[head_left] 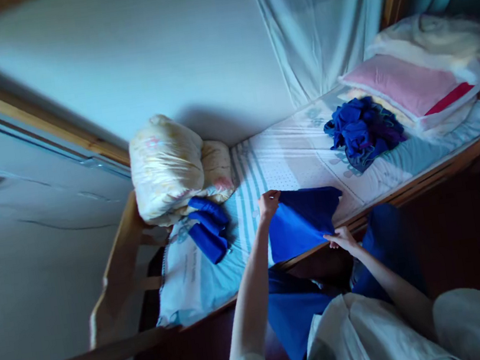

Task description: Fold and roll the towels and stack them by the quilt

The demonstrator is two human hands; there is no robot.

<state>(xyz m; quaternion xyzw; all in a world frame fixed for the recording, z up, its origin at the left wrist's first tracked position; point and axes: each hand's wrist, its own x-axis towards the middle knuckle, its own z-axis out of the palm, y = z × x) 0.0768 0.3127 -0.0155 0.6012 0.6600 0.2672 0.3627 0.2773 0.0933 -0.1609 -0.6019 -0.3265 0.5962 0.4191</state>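
Observation:
A plain blue cloth (302, 222) is stretched between my two hands over the near edge of the bed. My left hand (269, 204) pinches its upper left corner, while my right hand (342, 240) grips its lower right edge. The far right part of the cloth rests on the bedsheet (282, 162). To the left, several rolled blue cloths (208, 229) lie together on the sheet. A crumpled heap of blue cloths (360, 130) sits on the right part of the bed. The exact kind of cloth does not show.
A folded floral quilt (167, 169) is stacked at the left end against the wall. At the right end lie a pink pillow (409, 84) and pale bedding (462, 44). A wooden bed frame (116, 287) borders the left end, and a curtain (312, 27) hangs behind.

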